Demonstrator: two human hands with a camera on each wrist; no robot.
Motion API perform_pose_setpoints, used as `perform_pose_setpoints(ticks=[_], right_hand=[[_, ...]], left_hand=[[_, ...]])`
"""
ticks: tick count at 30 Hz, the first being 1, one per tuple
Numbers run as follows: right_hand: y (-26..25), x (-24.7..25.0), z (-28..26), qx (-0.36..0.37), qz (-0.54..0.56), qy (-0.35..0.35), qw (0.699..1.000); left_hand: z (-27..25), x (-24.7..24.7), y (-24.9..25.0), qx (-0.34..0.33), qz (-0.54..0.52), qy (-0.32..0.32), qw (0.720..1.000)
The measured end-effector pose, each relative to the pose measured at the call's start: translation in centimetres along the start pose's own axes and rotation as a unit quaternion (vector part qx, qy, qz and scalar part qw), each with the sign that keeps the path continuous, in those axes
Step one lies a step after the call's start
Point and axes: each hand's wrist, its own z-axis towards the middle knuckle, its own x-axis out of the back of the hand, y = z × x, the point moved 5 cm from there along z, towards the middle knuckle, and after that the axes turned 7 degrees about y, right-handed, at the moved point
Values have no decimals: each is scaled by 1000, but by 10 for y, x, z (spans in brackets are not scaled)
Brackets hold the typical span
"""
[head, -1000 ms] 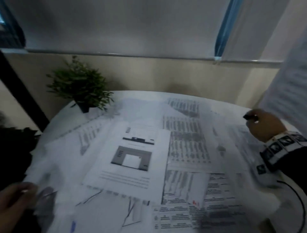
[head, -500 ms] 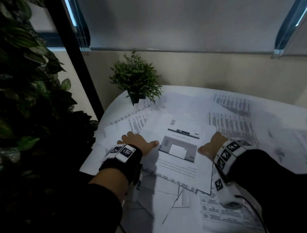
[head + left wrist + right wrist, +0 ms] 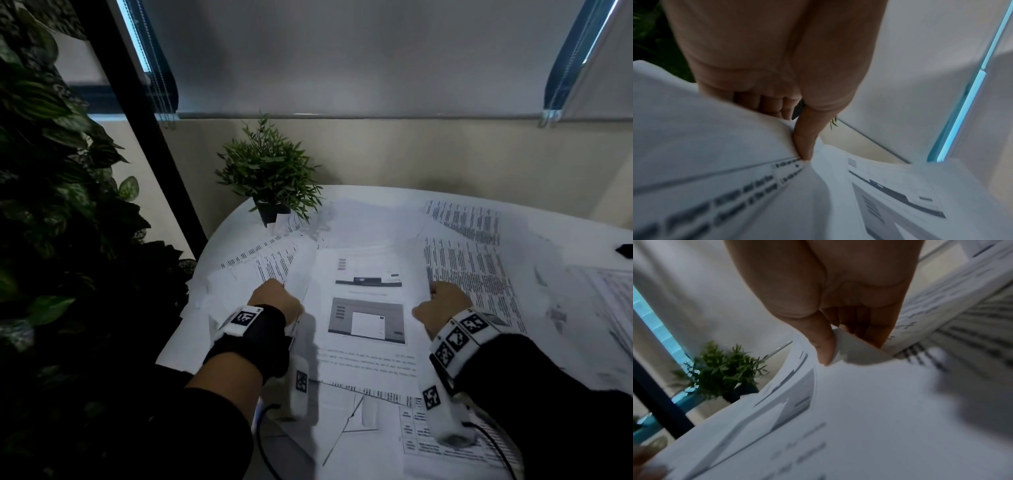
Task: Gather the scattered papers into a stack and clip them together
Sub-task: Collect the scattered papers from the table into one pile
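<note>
At the centre of the frame, on the round white desk (image 3: 376,198) strewn with printed white paper sheets (image 3: 479,274), we pinch the grey-figured top sheet (image 3: 368,318), left hand (image 3: 275,299) at its left edge, right hand (image 3: 442,306) at its right, below the small green potted plant (image 3: 269,178).

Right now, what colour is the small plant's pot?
Black; the pot shows best in the head view.
</note>
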Motion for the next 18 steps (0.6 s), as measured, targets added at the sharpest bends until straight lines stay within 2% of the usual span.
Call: perform_pose_setpoints(ticks=[2, 5, 7, 9, 12, 14, 16, 18], right_hand=[[10, 15, 4, 7, 16, 36, 999], [31, 49, 12, -30, 31, 116, 992], [44, 66, 16, -54, 55, 143, 987], [51, 71, 20, -56, 82, 139, 985], [42, 55, 19, -15, 194, 111, 975], [32, 32, 18, -5, 283, 62, 957], [24, 13, 18, -16, 360, 7, 933], [12, 13, 14, 0, 395, 5, 919]], left_hand=[[-5, 7, -1, -14, -39, 4, 999], [-10, 15, -8, -4, -102, 12, 995], [-11, 18, -14, 8, -155, 24, 988], [-14, 18, -16, 12, -204, 28, 979], [-20, 12, -12, 16, -311, 14, 950], [-28, 5, -3, 11, -378, -22, 925], [-35, -1, 9, -11, -404, -54, 913], [-41, 2, 19, -17, -430, -56, 901]])
